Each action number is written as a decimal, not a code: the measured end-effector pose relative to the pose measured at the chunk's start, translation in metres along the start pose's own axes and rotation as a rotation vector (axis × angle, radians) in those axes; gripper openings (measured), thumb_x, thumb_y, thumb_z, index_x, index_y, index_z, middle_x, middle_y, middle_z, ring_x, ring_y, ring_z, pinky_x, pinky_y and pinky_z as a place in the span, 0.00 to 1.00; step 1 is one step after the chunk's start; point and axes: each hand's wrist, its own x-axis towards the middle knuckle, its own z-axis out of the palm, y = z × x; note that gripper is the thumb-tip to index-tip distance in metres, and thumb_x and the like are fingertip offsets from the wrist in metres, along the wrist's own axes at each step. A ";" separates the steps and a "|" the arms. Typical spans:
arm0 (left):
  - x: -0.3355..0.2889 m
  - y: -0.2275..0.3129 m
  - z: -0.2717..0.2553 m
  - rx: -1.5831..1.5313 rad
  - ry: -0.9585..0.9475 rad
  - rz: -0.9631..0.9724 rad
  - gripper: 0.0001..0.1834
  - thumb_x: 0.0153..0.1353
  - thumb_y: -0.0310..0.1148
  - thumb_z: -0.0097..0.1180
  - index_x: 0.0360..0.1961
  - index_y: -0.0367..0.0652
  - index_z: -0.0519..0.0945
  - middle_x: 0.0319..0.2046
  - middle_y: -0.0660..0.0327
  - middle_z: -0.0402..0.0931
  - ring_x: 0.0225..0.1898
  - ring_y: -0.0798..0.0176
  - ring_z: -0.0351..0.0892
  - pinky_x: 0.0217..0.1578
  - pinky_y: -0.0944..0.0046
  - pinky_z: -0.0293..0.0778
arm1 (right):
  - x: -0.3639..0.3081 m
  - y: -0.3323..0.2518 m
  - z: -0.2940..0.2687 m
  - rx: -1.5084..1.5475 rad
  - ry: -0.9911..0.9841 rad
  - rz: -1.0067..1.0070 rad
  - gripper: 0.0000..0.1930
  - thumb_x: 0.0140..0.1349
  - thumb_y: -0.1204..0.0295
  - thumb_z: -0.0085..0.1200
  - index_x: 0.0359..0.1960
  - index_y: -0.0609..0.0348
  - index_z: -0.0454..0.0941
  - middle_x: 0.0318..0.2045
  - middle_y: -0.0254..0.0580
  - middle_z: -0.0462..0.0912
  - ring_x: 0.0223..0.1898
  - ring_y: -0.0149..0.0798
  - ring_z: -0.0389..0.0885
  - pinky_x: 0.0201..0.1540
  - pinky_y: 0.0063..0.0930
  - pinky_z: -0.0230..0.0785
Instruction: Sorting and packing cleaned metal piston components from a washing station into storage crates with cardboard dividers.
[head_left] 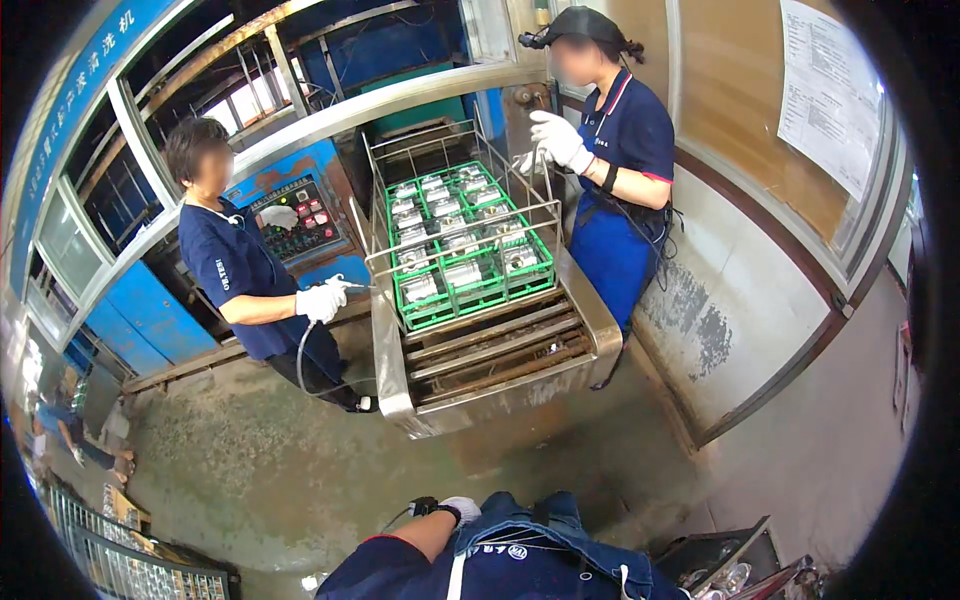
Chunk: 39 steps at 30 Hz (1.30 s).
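1. At six o'clock, the wearer's left hand [463,509], white-gloved, lies against the denim apron [605,552]; I cannot tell whether its fingers are spread or pressed together. A dark object [422,507] sits just beside the wrist.
2. Out of view is the right hand; I cannot tell how its fingers stand.
3. Just off centre toward twelve o'clock, well apart from the left hand, a green crate [480,305] holds metal parts [459,240] in its cells, on a roller table [393,370].
4. Toward nine o'clock, a co-worker [245,270] grips a thin nozzle [355,287] in one glove; the other glove is near a control panel [318,232].
5. Between one and two o'clock, a second co-worker [625,150] raises a glove beside the crate.
6. Between four and five o'clock, shiny pieces [735,577] lie in a dark bin.
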 end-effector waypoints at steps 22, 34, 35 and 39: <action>0.019 -0.007 -0.068 -0.191 0.146 -0.202 0.20 0.60 0.41 0.50 0.44 0.43 0.88 0.46 0.47 0.84 0.48 0.46 0.85 0.48 0.48 0.79 | 0.025 -0.064 -0.096 -0.029 0.010 0.036 0.18 0.63 0.53 0.55 0.47 0.48 0.85 0.50 0.44 0.85 0.53 0.45 0.82 0.54 0.46 0.73; 0.016 -0.054 -0.187 -0.959 0.917 -0.399 0.24 0.64 0.44 0.56 0.58 0.44 0.79 0.42 0.52 0.85 0.35 0.55 0.86 0.39 0.58 0.80 | 0.089 -0.188 -0.262 -0.593 0.163 -0.131 0.18 0.65 0.54 0.53 0.49 0.48 0.85 0.54 0.44 0.84 0.58 0.44 0.81 0.58 0.45 0.72; 0.007 -0.052 -0.211 -1.013 0.917 -0.426 0.24 0.64 0.44 0.57 0.58 0.44 0.79 0.46 0.50 0.84 0.39 0.54 0.86 0.42 0.58 0.80 | 0.104 -0.202 -0.277 -0.676 0.338 -0.160 0.16 0.64 0.60 0.52 0.50 0.47 0.85 0.51 0.41 0.85 0.56 0.42 0.82 0.55 0.41 0.74; -0.015 -0.073 -0.272 -0.997 1.278 -0.378 0.27 0.64 0.43 0.58 0.60 0.40 0.76 0.51 0.45 0.81 0.53 0.47 0.81 0.54 0.54 0.75 | 0.034 -0.394 -0.393 0.407 0.424 -0.187 0.39 0.50 0.51 0.65 0.64 0.52 0.72 0.51 0.50 0.85 0.50 0.51 0.84 0.52 0.40 0.76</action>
